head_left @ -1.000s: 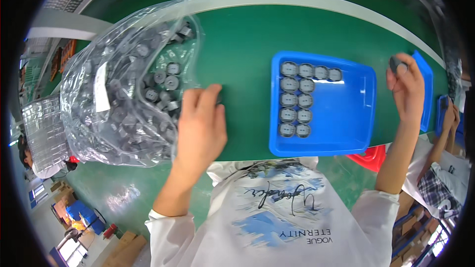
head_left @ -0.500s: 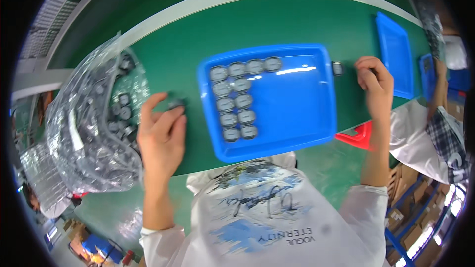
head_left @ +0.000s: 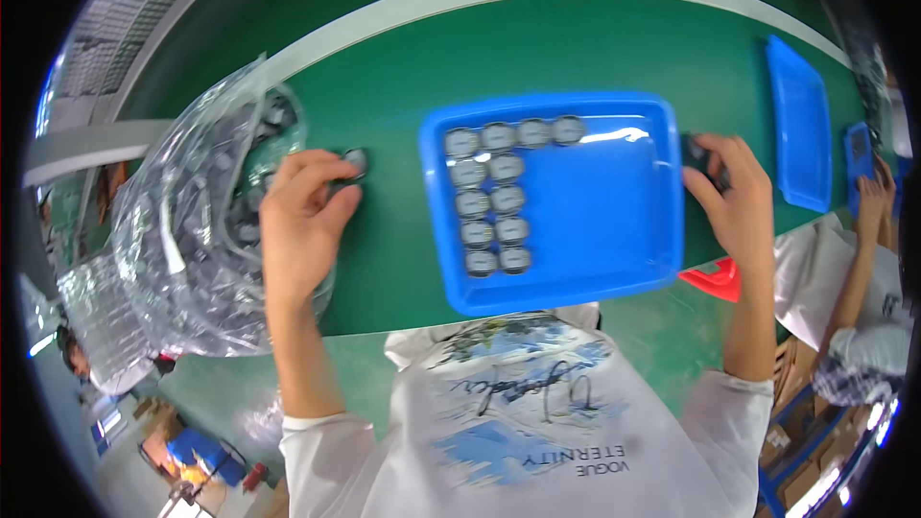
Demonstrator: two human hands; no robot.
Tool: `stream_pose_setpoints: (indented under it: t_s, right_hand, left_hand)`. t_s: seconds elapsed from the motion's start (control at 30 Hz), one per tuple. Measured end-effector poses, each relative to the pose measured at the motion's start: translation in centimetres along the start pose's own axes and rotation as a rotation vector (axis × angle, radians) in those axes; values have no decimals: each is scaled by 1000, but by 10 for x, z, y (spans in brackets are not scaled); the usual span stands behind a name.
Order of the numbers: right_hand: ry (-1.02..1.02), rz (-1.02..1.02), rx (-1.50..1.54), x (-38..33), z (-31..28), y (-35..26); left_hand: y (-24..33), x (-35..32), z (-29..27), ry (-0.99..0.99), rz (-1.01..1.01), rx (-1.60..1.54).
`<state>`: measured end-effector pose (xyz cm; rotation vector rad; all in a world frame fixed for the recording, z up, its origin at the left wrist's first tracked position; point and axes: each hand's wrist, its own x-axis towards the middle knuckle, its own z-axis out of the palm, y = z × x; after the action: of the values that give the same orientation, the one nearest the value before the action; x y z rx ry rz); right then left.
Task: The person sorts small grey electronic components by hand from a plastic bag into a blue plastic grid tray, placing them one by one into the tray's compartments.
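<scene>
My left hand (head_left: 309, 216) is closed, with thumb and fingertips at a small grey-black round part (head_left: 356, 163) over the table, left of the blue tray (head_left: 439, 230). To the tray's right, my right hand (head_left: 737, 197) curls its thumb and fingers around a small dark part (head_left: 721, 176), mostly hidden by the fingers. Another dark part (head_left: 695, 148) sits by those fingertips, close to the tray wall. Inside the tray, several grey round parts (head_left: 507, 199) stand in two columns on the left, with a row reaching right along the far side.
A clear plastic bag (head_left: 182, 230) with more dark parts lies to the left on the green table (head_left: 537, 38). At the right are a second blue tray (head_left: 801, 125) and a red container (head_left: 715, 280) at the near edge. Another person's hands (head_left: 873, 194) work at far right.
The view has shifted, moving the scene rightward. My left fingers have come onto the round part. My right hand has moved toward the tray and its fingers have closed around a dark part.
</scene>
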<state>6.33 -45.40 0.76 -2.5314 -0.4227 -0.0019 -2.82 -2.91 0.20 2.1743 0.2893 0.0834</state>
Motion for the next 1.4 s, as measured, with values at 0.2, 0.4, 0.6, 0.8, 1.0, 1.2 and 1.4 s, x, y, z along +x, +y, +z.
stream_pose_setpoints:
  t_s: [0.2,0.4,0.6,0.8,1.0,1.2,1.4]
  right_hand:
    - [-16,-147,-38,-2,-4,7]
    - [-60,-10,-55,-3,4,19]
    - [-52,-17,114,-6,-4,8]
    - [-106,-158,58,-5,-3,20]
    - [-63,-168,7,-1,-3,21]
    - [95,-300,122,17,-7,2]
    - [-67,-553,-39,33,12,-28]
  left_hand:
    - [14,-8,11,125,46,89]
    - [18,-14,17,32,172,269]
    - [13,-11,11,-8,244,299]
    - [8,-12,16,17,261,349]
    - [10,-17,17,19,291,365]
    - [-1,-15,27,139,395,392]
    - [51,-9,39,175,504,229]
